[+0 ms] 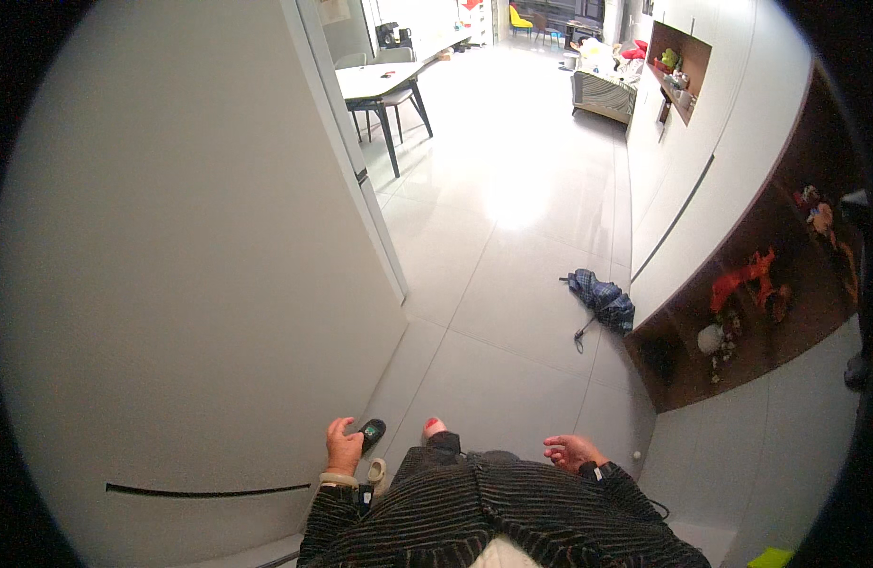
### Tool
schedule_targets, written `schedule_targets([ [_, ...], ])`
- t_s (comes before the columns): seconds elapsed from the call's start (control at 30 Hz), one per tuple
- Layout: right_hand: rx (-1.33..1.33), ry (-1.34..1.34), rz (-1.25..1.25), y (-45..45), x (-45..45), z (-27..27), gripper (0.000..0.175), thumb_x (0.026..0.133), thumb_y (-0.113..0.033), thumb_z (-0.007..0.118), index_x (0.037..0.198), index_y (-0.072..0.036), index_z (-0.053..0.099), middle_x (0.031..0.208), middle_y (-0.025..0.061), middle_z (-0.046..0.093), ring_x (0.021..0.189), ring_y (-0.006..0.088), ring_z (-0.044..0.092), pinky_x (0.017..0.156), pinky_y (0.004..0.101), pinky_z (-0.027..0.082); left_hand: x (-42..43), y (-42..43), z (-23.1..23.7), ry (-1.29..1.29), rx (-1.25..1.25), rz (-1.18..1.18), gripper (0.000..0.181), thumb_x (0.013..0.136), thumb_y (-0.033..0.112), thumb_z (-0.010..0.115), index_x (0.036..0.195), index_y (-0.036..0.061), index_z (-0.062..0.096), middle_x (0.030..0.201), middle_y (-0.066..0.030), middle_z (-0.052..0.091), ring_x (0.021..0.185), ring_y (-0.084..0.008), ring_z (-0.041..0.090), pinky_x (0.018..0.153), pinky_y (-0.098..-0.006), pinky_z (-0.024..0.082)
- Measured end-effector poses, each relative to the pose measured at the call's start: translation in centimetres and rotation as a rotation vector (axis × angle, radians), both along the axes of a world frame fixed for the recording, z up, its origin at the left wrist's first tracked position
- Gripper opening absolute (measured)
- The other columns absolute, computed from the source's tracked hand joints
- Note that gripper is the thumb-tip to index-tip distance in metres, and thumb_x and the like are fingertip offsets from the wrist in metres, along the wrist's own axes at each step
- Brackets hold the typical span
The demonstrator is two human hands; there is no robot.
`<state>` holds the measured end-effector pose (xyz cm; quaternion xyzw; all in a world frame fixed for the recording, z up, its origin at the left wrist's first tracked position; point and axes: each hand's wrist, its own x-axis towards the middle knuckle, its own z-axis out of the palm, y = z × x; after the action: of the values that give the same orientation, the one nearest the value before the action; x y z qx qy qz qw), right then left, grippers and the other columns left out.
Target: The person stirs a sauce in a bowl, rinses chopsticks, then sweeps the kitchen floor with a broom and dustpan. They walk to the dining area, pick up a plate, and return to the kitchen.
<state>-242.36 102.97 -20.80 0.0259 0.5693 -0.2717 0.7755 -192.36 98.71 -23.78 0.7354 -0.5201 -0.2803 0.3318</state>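
My left hand (343, 449) hangs at the lower left with its fingers apart and nothing in it. Just beyond it on the floor lies a black shoe (372, 435), and a beige clog (377, 469) is below that. At the lower right, my right hand (575, 452) is held beside my body, fingers loosely bent, holding nothing. Ahead and to the right, a folded, loosely furled dark blue plaid umbrella (604, 299) lies on the tiled floor against the white cabinet (674, 206). One of my feet (434, 427) shows in front of me.
A flat pale wall or panel (195, 248) stands close on the left. On the right, a brown display niche (656, 369) holds ornaments. Farther off are a white-topped table (376, 79) with chairs and a sofa (602, 92). A small white ball-like thing (636, 455) lies by the right cabinet.
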Motion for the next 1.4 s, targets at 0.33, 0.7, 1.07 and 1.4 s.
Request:
schedule_targets([
  [0.33, -0.135, 0.172, 0.273, -14.1, 0.1, -2.3, 0.027, 0.089, -0.022, 0.060, 0.112, -0.008, 0.059, 0.105, 0.0066, 0.062, 0.091, 0.0213, 0.060, 0.071, 0.0379, 0.052, 0.3, -14.2, -0.5, -0.049, 0.035, 0.058, 0.034, 0.071, 0.007, 0.064, 0.105, 0.0037, 0.064, 0.117, -0.0189, 0.056, 0.112, -0.0342, 0.052, 0.093, -0.0398, 0.046],
  [0.7, -0.030, 0.210, 0.090, -23.8, -5.0, -5.0, 0.024, 0.091, -0.026, 0.058, 0.107, -0.010, 0.064, 0.093, 0.0032, 0.070, 0.082, 0.0140, 0.064, 0.066, 0.0298, 0.048, -4.0, -33.0, -1.9, 0.021, 0.186, -0.100, 0.032, 0.073, 0.010, 0.066, 0.104, 0.0037, 0.065, 0.108, -0.0165, 0.061, 0.093, -0.0287, 0.062, 0.082, -0.0370, 0.051],
  [1.07, -0.176, 0.195, 0.215, -41.8, -16.6, -2.7, 0.025, 0.090, -0.020, 0.058, 0.113, -0.009, 0.061, 0.100, 0.0066, 0.068, 0.096, 0.0199, 0.063, 0.080, 0.0459, 0.049, -18.6, -47.1, 2.2, 0.066, 0.025, -0.186, 0.029, 0.076, 0.010, 0.064, 0.104, 0.0028, 0.065, 0.104, -0.0140, 0.063, 0.080, -0.0236, 0.064, 0.075, -0.0336, 0.053],
  [1.4, -0.184, 0.326, 0.575, -54.3, -18.2, -2.1, 0.029, 0.091, -0.024, 0.056, 0.113, -0.005, 0.060, 0.102, 0.0081, 0.067, 0.096, 0.0219, 0.064, 0.086, 0.0442, 0.047, -19.6, -52.7, 1.5, 0.211, 0.247, -0.032, 0.030, 0.078, 0.011, 0.065, 0.107, 0.0035, 0.065, 0.103, -0.0117, 0.066, 0.089, -0.0206, 0.064, 0.080, -0.0318, 0.051],
])
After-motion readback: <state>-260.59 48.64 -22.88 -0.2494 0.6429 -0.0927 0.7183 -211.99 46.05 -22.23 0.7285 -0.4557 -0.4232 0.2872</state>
